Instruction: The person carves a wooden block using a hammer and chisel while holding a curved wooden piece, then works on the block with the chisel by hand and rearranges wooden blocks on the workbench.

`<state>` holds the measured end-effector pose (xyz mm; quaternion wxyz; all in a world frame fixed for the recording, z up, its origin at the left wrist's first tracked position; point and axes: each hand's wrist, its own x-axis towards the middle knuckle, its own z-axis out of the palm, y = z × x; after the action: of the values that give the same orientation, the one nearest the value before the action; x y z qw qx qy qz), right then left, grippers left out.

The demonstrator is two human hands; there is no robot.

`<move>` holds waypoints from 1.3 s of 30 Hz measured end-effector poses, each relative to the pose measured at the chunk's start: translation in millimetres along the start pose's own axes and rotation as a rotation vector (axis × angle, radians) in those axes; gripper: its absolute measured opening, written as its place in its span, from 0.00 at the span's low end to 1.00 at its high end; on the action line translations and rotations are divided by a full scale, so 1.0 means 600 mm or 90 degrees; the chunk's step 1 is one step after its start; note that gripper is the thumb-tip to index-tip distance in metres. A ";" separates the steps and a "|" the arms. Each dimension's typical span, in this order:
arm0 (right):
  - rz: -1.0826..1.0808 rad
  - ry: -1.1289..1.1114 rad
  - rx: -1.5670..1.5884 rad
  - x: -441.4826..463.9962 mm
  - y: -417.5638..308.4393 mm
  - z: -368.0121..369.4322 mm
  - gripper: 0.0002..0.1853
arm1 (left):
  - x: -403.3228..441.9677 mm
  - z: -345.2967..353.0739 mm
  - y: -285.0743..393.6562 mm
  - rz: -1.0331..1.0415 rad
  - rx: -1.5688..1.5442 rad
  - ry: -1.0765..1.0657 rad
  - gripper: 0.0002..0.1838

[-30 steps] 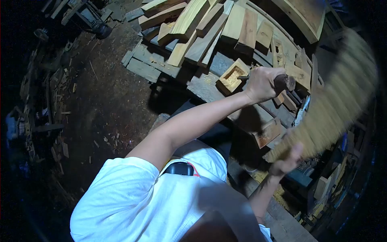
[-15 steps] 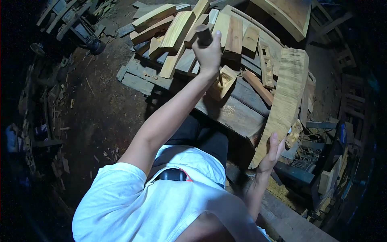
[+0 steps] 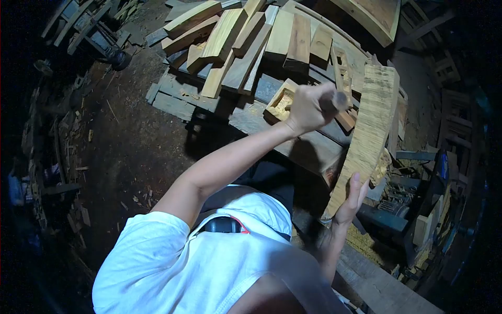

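My left hand (image 3: 311,107) is closed in a fist around a chisel, over the front of the workbench. Only the round end of the chisel's handle (image 3: 340,99) shows clearly; its blade is hidden. Just left of the fist lies a short wood block (image 3: 269,116) with a hollow cut into its upper face. My right hand (image 3: 349,204) grips the lower, narrower end of a long, thick wooden piece (image 3: 371,123), with the thumb along its face. That piece stretches up past the right side of the bench and has rough, banded grain.
Several sawn wood pieces (image 3: 225,36) lie across the back of the plank bench (image 3: 246,118). A slotted piece (image 3: 342,73) lies behind my left hand. A large wooden panel (image 3: 371,18) stands at the far right. Machinery (image 3: 389,209) and sawdust (image 3: 361,246) are at lower right.
My left hand has moved right and toward me with the chisel, away from the hollowed block. The chisel's handle now tilts to the right. My right hand and the long wooden piece have barely moved.
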<state>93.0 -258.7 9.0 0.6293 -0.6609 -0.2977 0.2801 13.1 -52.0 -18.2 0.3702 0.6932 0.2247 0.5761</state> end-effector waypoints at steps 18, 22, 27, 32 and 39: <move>-0.165 -0.002 0.064 -0.010 -0.019 -0.036 0.27 | -0.031 0.021 -0.014 0.108 0.108 -0.102 0.11; -0.256 -0.086 -0.396 0.009 -0.016 0.008 0.29 | -0.026 0.023 -0.019 0.108 0.129 -0.082 0.15; -0.098 -0.154 -0.079 0.009 -0.022 0.029 0.35 | -0.008 0.001 -0.026 0.076 0.035 -0.063 0.13; -0.086 -0.055 -0.062 0.014 -0.005 0.040 0.33 | 0.058 -0.061 -0.037 -0.003 -0.015 0.179 0.14; -0.025 -0.118 -0.232 0.041 0.052 0.032 0.27 | 0.081 -0.131 -0.018 -0.121 -0.213 0.299 0.13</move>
<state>96.4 -228.2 -22.8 0.4749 -0.7292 -0.4128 0.2690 -50.1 10.4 8.8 0.4696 0.4465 0.2702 0.7121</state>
